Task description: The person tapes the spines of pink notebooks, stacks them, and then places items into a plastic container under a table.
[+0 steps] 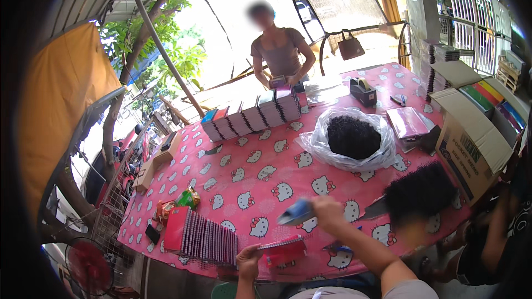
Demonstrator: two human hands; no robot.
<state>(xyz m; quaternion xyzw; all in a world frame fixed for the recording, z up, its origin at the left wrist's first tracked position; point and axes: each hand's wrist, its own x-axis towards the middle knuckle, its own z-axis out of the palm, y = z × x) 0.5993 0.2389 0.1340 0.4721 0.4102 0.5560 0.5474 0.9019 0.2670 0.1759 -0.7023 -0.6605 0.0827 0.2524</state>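
roughly between the two hands, with twelve o'clock taken as straight away from the body, lies a red notebook (pixel 288 249), its spiral-bound edge and long axis running from about half past eight to half past two. the left hand (pixel 248 263) is the nearer: it is closed on the notebook's near-left corner, so the body of the notebook reaches out from it toward two or three o'clock. the right hand (pixel 329 212) stands well apart from the notebook, which lies at half past seven from it; its fingers are clenched round a bluish thing (pixel 298 212), too blurred to name, that points toward nine. whether this bluish thing hangs above the tabletop or touches it, i cannot tell.

at ten o'clock from the left hand, a row of spiral notebooks (pixel 208 239) stands beside the table edge, with a black phone (pixel 152 233) past it. from the right hand, a black bristly heap (pixel 420 192) lies toward half past two, a clear plastic bag (pixel 383 154) near half past twelve, and a cardboard box (pixel 468 152) farther off at two. toward eleven, a co-worker (pixel 279 50) stands behind another notebook row (pixel 252 117).
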